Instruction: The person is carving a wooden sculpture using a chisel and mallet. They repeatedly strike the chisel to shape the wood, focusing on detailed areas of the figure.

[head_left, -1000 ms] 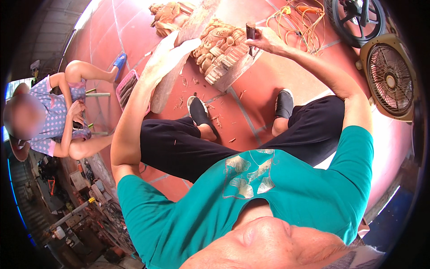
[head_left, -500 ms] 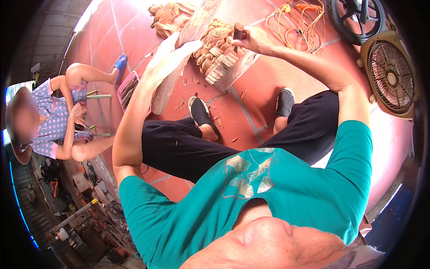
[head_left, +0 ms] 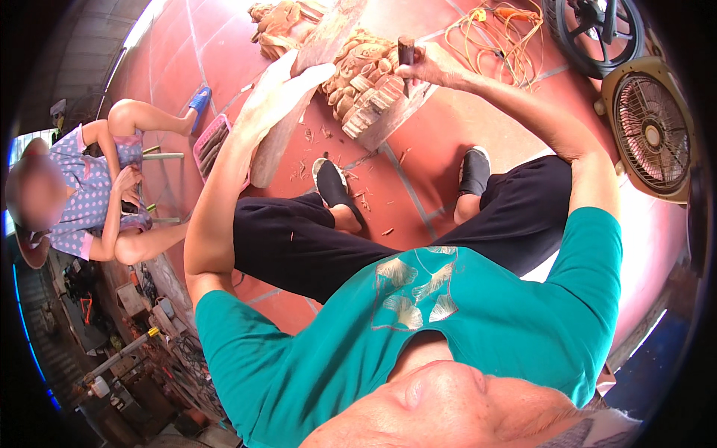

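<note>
My left hand (head_left: 276, 89) lies across a long, rough wooden plank (head_left: 275, 153), its thumb over one side and the fingers toward the other; glare and the hand itself hide part of the grip. On the right side, my right hand (head_left: 427, 67) is closed around the shaft of a chisel (head_left: 405, 51) with a dark round handle. The chisel stands nearly upright over a brown wood carving (head_left: 366, 86) with deep ridges and curls. This carving rests against a flat board (head_left: 399, 119). Behind it lies another carved piece (head_left: 280, 26).
Wood shavings (head_left: 358, 190) are scattered on the red tiles near my shoes (head_left: 332, 183). A pink basket (head_left: 209, 145) holds dark tools at the left, near a seated person (head_left: 104, 179). An orange cable (head_left: 497, 37), a wheel (head_left: 597, 30) and a fan (head_left: 652, 134) stand or lie at the right.
My right hand has shifted slightly right, and the chisel is more upright with more of its length showing. The left hand and the carving stay nearly in place.
</note>
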A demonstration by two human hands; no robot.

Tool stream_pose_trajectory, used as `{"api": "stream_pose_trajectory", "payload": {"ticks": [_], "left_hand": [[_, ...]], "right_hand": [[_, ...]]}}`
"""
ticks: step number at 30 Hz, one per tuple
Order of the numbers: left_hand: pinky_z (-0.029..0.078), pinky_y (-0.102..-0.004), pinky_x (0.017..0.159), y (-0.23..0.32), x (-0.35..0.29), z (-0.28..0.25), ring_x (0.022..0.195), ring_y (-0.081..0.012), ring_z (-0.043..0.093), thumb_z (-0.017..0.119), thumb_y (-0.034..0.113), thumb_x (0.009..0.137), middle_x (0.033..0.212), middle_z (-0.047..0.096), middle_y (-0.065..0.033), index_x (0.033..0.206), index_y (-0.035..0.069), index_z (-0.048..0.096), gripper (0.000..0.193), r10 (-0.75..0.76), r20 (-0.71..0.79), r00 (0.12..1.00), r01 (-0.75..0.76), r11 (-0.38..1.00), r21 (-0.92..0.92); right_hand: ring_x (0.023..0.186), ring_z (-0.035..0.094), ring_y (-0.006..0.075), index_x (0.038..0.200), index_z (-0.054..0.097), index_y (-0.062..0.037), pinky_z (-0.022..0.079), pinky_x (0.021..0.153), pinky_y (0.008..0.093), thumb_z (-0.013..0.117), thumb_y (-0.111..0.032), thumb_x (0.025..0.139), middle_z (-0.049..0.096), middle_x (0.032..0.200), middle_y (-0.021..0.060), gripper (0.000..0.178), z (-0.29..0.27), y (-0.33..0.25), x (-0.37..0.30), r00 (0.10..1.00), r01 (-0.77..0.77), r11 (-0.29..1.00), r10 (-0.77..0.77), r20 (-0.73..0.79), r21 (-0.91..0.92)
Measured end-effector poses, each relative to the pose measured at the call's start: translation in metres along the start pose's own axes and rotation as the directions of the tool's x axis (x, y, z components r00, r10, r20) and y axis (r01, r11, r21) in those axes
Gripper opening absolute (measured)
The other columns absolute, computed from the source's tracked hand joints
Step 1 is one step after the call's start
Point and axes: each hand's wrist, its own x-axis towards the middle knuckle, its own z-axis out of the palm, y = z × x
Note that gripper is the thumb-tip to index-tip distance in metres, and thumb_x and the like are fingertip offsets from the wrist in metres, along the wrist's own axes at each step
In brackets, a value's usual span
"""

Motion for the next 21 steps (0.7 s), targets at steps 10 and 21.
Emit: {"api": "stream_pose_trajectory", "payload": {"ticks": [10, 21], "left_hand": [[0.044, -0.0261, 0.048, 0.000, 0.000, -0.001, 0.055, -0.0087, 0.052, 0.072, 0.041, 0.090, 0.071, 0.054, 0.0003, 0.117, 0.006, 0.060, 0.047, 0.020, 0.019, 1.000, -0.020, 1.000, 0.000], [0.045, -0.0266, 0.052, 0.000, -0.012, -0.010, 0.061, -0.0100, 0.054, 0.072, 0.044, 0.089, 0.078, 0.057, -0.0020, 0.121, 0.004, 0.058, 0.053, -0.012, 0.016, 1.000, 0.012, 1.000, 0.002]], "right_hand": [[0.071, 0.069, 0.0207, 0.098, 0.072, -0.0063, 0.053, 0.070, 0.0354, 0.076, -0.045, 0.082, 0.072, 0.079, 0.0103, 0.042, 0.002, -0.005, 0.005, 0.975, 0.181, 0.970, -0.198, -0.096, -0.164], [0.060, 0.065, 0.0126, 0.087, 0.068, -0.0023, 0.052, 0.055, 0.0276, 0.072, -0.035, 0.084, 0.070, 0.076, 0.0077, 0.033, -0.020, -0.029, -0.015, 0.994, 0.082, 0.993, -0.075, 0.081, -0.086]]}}
